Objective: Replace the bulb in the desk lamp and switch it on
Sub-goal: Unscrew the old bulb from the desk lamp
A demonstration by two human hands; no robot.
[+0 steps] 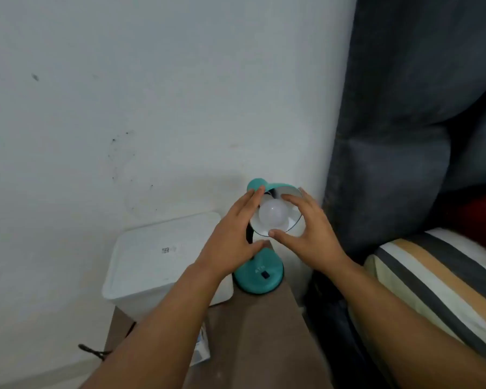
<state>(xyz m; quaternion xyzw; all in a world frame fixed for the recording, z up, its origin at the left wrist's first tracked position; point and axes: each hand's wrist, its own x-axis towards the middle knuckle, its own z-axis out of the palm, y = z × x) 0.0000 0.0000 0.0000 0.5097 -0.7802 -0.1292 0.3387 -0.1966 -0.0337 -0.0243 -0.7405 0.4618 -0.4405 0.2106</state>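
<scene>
A pale wall (152, 94), scuffed with small dark marks, fills the upper left. Against it stands a brown counter (267, 332), with a white lidded plastic bin (157, 262) on its far left corner. Right of the counter rises dark grey upholstery (404, 136), with a striped cushion (432, 282) at its foot and something red (477, 217) behind. The light is soft and even.

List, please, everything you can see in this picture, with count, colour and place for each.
desk lamp: one, teal, back of the table, shade tilted toward the camera
bulb: one, white, inside the shade, unlit
table: one, brown, centre foreground
box: one, white, lidded, left of the lamp
cushion: one, striped, right
left hand: one, on the shade's left rim
right hand: one, on the shade's right rim
</scene>
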